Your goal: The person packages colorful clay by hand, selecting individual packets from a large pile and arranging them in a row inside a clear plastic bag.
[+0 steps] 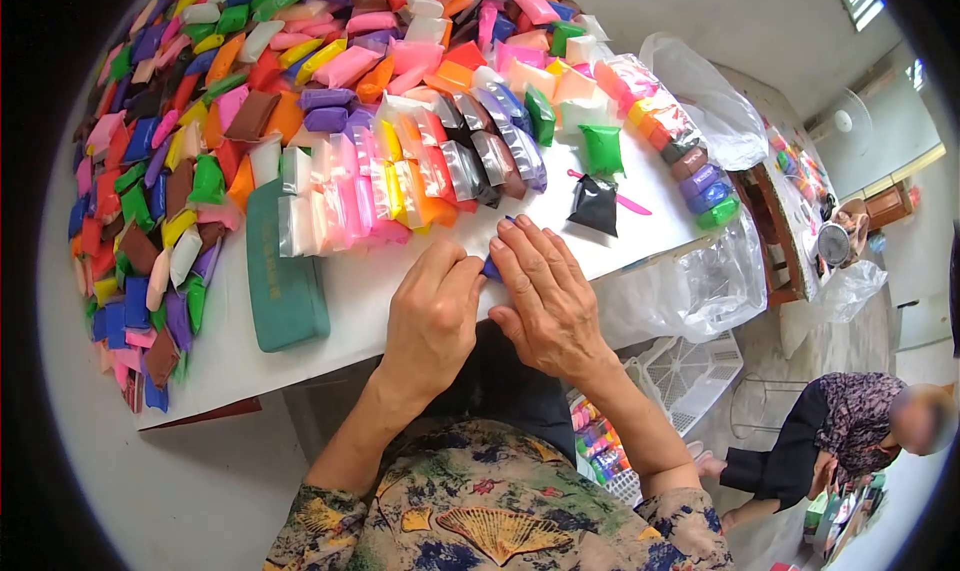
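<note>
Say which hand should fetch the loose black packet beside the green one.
Right, probably: the right hand lies closer to the loose black packet; the left hand would have to reach across.

We count: one left hand (435, 316), one right hand (545, 296), one green case (285, 271), one multicolour packet strip (692, 161), one white fan (845, 121), one co-worker (858, 413). Heaped packets (208, 181): too many, overlapping, can't count.
</note>
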Action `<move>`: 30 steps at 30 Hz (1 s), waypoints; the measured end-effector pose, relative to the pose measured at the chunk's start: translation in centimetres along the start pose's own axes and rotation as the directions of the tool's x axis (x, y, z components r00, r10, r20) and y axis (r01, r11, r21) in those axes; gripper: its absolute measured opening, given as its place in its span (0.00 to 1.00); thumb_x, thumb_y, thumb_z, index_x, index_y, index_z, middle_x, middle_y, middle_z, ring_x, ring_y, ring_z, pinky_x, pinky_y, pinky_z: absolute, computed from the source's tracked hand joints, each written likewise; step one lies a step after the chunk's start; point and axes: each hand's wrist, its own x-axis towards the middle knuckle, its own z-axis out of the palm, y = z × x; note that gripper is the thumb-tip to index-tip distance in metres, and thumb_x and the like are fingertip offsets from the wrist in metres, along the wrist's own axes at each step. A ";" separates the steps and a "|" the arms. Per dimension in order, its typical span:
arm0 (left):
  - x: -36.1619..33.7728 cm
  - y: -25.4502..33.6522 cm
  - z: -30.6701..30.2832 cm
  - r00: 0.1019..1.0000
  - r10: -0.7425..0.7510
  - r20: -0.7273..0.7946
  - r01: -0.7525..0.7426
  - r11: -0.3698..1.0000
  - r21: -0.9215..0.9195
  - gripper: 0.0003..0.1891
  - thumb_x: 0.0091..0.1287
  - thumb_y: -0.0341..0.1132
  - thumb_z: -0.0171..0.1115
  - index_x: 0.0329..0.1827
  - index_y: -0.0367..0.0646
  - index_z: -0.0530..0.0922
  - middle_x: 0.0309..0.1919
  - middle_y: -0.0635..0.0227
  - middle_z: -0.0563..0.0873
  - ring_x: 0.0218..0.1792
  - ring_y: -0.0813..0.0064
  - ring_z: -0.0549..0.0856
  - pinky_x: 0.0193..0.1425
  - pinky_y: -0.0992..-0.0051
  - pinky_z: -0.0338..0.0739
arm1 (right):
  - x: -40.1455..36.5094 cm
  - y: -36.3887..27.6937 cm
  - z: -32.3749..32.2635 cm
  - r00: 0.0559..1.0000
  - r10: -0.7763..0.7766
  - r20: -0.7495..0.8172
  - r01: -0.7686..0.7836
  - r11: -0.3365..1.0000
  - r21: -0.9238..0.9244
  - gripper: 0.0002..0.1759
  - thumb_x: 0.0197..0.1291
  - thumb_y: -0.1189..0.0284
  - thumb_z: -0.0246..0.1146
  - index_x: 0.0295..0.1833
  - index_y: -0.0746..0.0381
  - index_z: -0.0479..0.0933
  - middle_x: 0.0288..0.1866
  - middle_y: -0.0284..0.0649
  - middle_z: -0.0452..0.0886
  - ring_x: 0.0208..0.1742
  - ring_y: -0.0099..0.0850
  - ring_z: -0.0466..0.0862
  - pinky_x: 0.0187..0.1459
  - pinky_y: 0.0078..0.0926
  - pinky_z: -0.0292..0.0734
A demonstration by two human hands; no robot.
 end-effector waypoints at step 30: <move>0.2 -0.1 -0.4 1.000 0.005 0.016 -0.004 0.995 -0.096 0.05 0.61 0.22 0.65 0.38 0.35 0.79 0.35 0.58 0.76 0.37 0.55 0.81 0.42 0.61 0.76 | -0.2 0.7 -2.8 0.998 0.009 -0.060 -0.013 0.998 -0.064 0.29 0.67 0.62 0.62 0.68 0.65 0.72 0.70 0.48 0.74 0.73 0.46 0.71 0.76 0.51 0.54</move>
